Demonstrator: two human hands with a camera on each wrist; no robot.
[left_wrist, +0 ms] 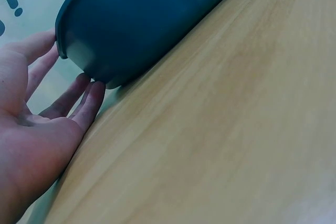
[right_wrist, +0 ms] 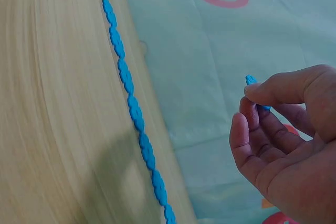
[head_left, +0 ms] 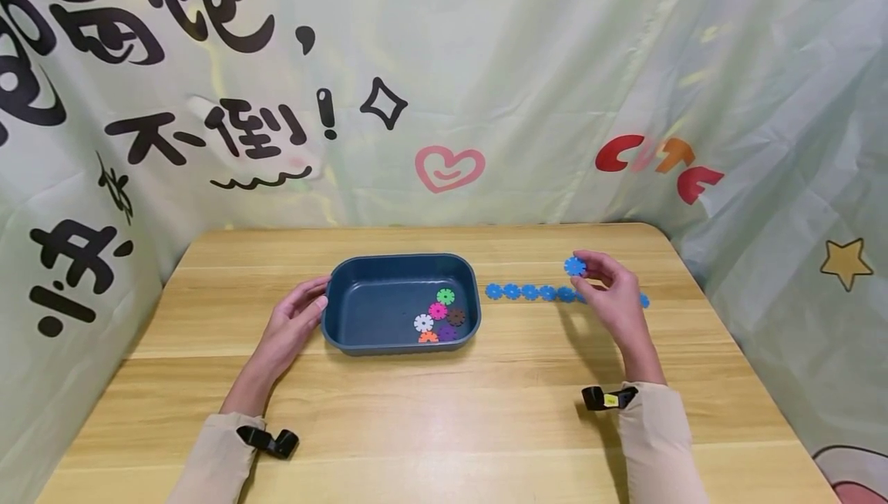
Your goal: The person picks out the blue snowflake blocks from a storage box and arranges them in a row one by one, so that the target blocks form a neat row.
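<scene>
My right hand (head_left: pixel 612 294) pinches a blue snowflake disc (head_left: pixel 574 266) between thumb and fingers, raised above the table. Below it, a row of blue snowflake discs (head_left: pixel 530 293) lies edge to edge; the hand hides part of it in the head view. The row (right_wrist: pixel 135 112) shows well in the right wrist view, apart from the hand. At the dark blue tray (head_left: pixel 375 349), my left hand (head_left: pixel 290 327) touches the left end with fairly straight fingers. The left wrist view shows fingertips (left_wrist: pixel 96 88) against the tray's outer wall.
In the tray's right part lie several snowflake discs, among them green (head_left: pixel 445 297), pink (head_left: pixel 438 310), white (head_left: pixel 423 323) and brown (head_left: pixel 455 317) ones. The wooden table (head_left: pixel 444 427) ends at a printed cloth backdrop (head_left: pixel 527 103) behind and at both sides.
</scene>
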